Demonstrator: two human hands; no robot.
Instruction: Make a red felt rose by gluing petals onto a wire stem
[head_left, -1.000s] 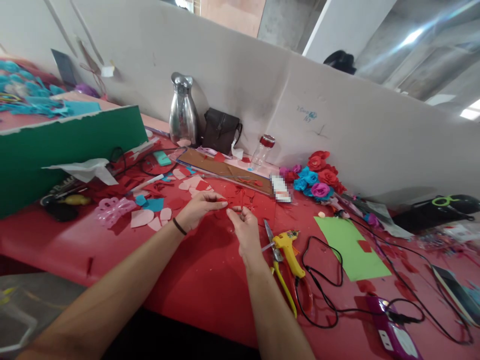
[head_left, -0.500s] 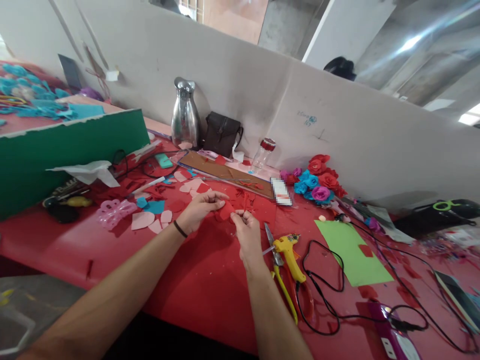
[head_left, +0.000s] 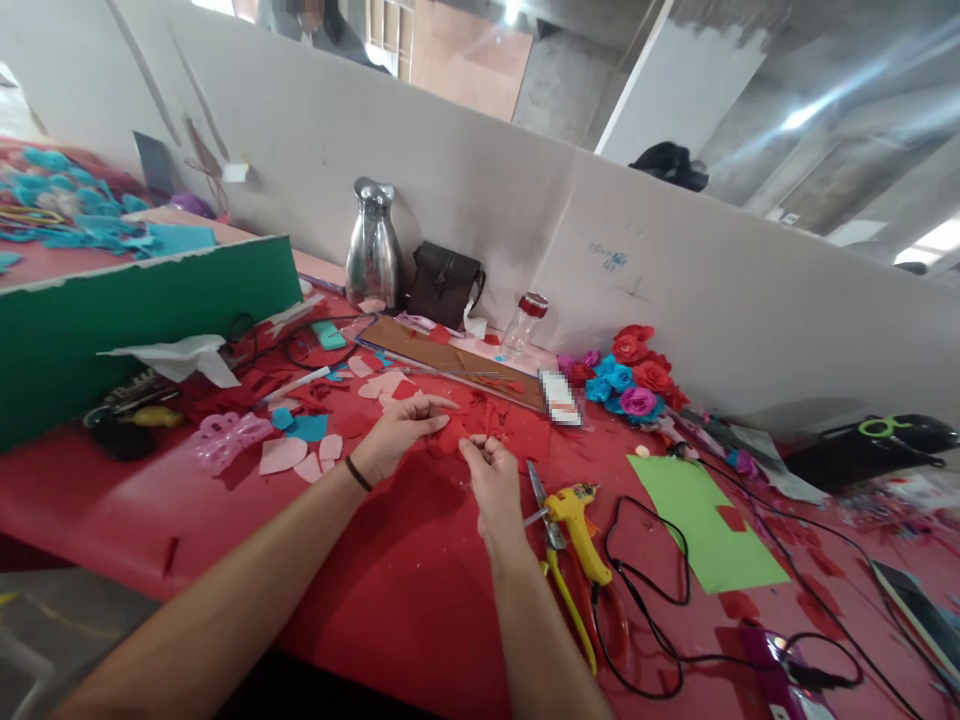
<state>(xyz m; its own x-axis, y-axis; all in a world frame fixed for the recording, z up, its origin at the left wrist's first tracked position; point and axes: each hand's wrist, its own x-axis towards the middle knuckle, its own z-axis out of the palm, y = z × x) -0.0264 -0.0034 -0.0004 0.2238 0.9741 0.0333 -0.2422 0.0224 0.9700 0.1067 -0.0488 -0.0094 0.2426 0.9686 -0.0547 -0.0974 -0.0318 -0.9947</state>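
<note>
Between my two hands is a small red paper petal (head_left: 448, 437), hard to separate from the red table under it. My left hand (head_left: 401, 432), with a dark band at the wrist, pinches the petal's left side between thumb and fingers. On its right edge, the thumb and forefinger of my right hand (head_left: 491, 475) are closed. Red scraps (head_left: 499, 415) lie just beyond my fingers. Pink paper petals (head_left: 283, 456) and a blue paper piece (head_left: 307, 428) are left of my left hand. Right of my right hand lie a yellow glue gun (head_left: 576, 520) and yellow-handled pliers (head_left: 559, 570).
At the back stand a steel jug (head_left: 373, 250), a dark bag (head_left: 444, 284) and a glass jar (head_left: 523, 325). Paper flowers (head_left: 634, 375) and a phone (head_left: 559, 397) lie right of centre. Black cable (head_left: 645, 590) loops near a green sheet (head_left: 697, 520). A green board (head_left: 150, 330) stands left.
The view has tilted slightly, so the scene sits a little lower. My hands stay close together at the red petal, nearly unchanged.
</note>
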